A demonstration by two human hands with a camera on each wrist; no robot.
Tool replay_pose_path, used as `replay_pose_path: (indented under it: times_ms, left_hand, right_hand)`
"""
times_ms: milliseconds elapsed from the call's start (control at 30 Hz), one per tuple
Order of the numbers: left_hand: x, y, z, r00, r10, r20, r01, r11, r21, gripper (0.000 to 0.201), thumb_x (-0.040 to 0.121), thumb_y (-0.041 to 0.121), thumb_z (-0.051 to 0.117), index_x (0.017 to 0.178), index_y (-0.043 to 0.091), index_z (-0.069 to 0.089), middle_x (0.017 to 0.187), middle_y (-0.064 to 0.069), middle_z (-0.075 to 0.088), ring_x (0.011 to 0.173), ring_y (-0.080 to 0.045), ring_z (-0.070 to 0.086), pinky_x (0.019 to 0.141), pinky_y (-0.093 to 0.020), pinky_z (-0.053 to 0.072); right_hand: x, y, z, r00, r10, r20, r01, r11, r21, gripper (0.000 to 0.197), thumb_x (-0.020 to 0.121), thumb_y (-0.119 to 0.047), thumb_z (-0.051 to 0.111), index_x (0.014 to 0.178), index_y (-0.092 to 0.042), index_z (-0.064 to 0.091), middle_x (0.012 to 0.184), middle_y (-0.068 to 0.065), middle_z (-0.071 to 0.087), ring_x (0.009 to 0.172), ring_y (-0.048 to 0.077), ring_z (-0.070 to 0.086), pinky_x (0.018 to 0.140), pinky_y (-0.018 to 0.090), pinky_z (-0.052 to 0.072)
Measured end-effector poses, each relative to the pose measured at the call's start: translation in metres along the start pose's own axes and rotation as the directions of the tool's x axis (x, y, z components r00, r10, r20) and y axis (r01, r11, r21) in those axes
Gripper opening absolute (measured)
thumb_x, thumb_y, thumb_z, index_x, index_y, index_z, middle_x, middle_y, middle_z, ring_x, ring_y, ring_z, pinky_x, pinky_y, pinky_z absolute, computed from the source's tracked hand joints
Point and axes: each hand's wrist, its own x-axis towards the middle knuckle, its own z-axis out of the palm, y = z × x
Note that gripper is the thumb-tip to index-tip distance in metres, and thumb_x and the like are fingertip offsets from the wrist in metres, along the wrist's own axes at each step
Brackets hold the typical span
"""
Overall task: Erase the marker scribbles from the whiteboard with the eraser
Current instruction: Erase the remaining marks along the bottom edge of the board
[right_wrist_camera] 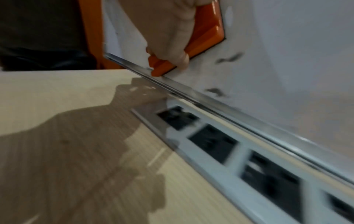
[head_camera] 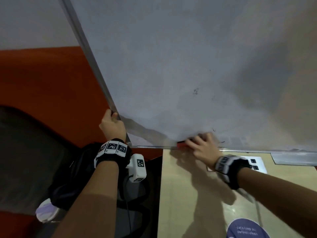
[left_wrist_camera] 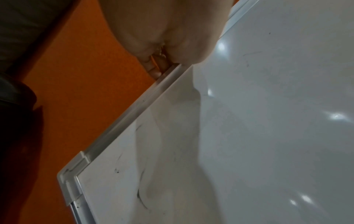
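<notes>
The whiteboard (head_camera: pixel 188 57) stands upright on a desk, its face mostly wiped grey. Faint marker scribbles (head_camera: pixel 196 91) remain mid-board, and darker smudges (right_wrist_camera: pixel 229 58) lie just above the bottom frame. My right hand (head_camera: pixel 201 146) grips the orange eraser (head_camera: pixel 182 144) and presses it flat on the board at the bottom edge; the eraser (right_wrist_camera: pixel 206 39) shows clearly in the right wrist view. My left hand (head_camera: pixel 112 124) grips the board's left frame (left_wrist_camera: pixel 134 109) above the lower left corner, fingers (left_wrist_camera: pixel 156 70) curled round the rail. Thin marks (left_wrist_camera: pixel 140 198) sit near that corner.
A beige desk (head_camera: pixel 188 194) runs under the board, with a white socket panel (head_camera: pixel 257 163) set into it and a round purple sticker (head_camera: pixel 247 229). An orange wall (head_camera: pixel 42 79) and a black bag (head_camera: pixel 75 174) lie to the left.
</notes>
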Motion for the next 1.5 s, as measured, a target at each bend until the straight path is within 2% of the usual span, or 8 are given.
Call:
replay_pose_path:
  times_ms: [200,367,567,833,967,1100,1267,1500]
  left_hand:
    - [-0.001,-0.003,0.004,0.999,0.018,-0.032,-0.018,1.000,0.017,0.021,0.096,-0.002,0.041,0.097,-0.006,0.062,0.086,-0.023,0.062,0.076,-0.029,0.048,0.065,-0.022,0.027]
    - [0.002,-0.005,0.006,0.999,-0.005,-0.049,0.009,0.996,0.084,0.021,0.097,0.000,0.042,0.098,-0.007,0.062,0.096,-0.031,0.064,0.086,-0.040,0.058,0.074,-0.040,0.038]
    - [0.004,-0.009,0.008,0.999,0.008,-0.048,-0.003,0.994,0.106,0.020,0.096,0.000,0.042,0.094,-0.006,0.061,0.091,-0.031,0.063,0.084,-0.041,0.056,0.070,-0.038,0.033]
    - [0.004,-0.012,0.010,0.997,0.015,-0.074,-0.010,0.998,0.060,0.023,0.094,-0.002,0.041,0.094,-0.005,0.064,0.087,-0.030,0.063,0.074,-0.030,0.046,0.067,-0.032,0.029]
    - [0.007,-0.016,0.010,0.999,0.005,-0.045,-0.002,0.998,0.065,0.022,0.094,-0.002,0.041,0.093,-0.004,0.063,0.086,-0.027,0.064,0.077,-0.034,0.052,0.069,-0.032,0.032]
    - [0.012,-0.018,0.006,1.000,-0.008,0.007,0.007,0.997,0.080,0.019,0.097,0.000,0.043,0.090,-0.003,0.061,0.083,-0.018,0.060,0.078,-0.027,0.049,0.069,-0.030,0.034]
    - [0.016,-0.023,0.006,0.999,-0.002,0.051,-0.001,0.998,0.061,0.021,0.099,0.004,0.045,0.089,-0.005,0.060,0.082,-0.013,0.058,0.079,-0.027,0.053,0.070,-0.035,0.042]
    - [0.017,-0.021,0.005,0.999,0.007,0.050,-0.011,0.997,0.077,0.018,0.096,0.001,0.047,0.087,-0.005,0.061,0.079,-0.015,0.056,0.077,-0.028,0.048,0.068,-0.031,0.034]
  right_hand:
    - [-0.031,0.051,-0.046,0.969,0.085,-0.234,-0.112,0.988,-0.106,0.053,0.086,-0.005,0.058,0.126,-0.039,0.064,0.117,-0.004,0.066,0.094,0.025,0.045,0.074,0.041,0.032]
    - [0.001,0.065,-0.081,0.786,0.323,-0.526,-0.388,0.922,-0.014,0.046,0.098,-0.010,0.054,0.131,-0.042,0.061,0.120,-0.008,0.068,0.091,0.020,0.052,0.078,0.040,0.035]
    - [-0.057,0.057,-0.014,0.992,0.022,-0.122,-0.031,0.997,-0.077,0.042,0.098,-0.017,0.048,0.126,-0.044,0.063,0.116,-0.011,0.066,0.092,0.022,0.061,0.074,0.039,0.033]
    - [-0.059,0.060,-0.013,0.994,-0.106,-0.023,0.102,0.987,-0.126,0.039,0.076,-0.019,0.071,0.111,-0.035,0.073,0.111,-0.004,0.053,0.091,0.024,0.043,0.070,0.037,0.029]
    - [0.015,0.007,-0.018,0.993,-0.114,-0.027,0.110,0.987,-0.116,0.018,0.071,-0.020,0.062,0.080,-0.023,0.078,0.104,-0.003,0.065,0.091,0.022,0.040,0.070,0.036,0.026]
    - [0.100,-0.033,-0.020,0.984,-0.166,0.061,0.168,0.985,-0.035,0.036,0.074,-0.024,0.040,0.055,-0.027,0.071,0.091,-0.008,0.070,0.090,0.020,0.044,0.072,0.034,0.028]
    - [0.148,-0.056,-0.037,0.989,-0.129,0.067,0.125,0.990,0.064,0.038,0.083,-0.030,0.043,0.061,-0.025,0.074,0.097,-0.006,0.069,0.092,0.018,0.045,0.075,0.032,0.032]
    - [0.163,-0.062,-0.050,0.971,0.047,-0.234,-0.007,0.986,0.166,0.017,0.084,-0.027,0.063,0.075,-0.024,0.077,0.101,0.002,0.066,0.095,0.022,0.041,0.076,0.036,0.031]
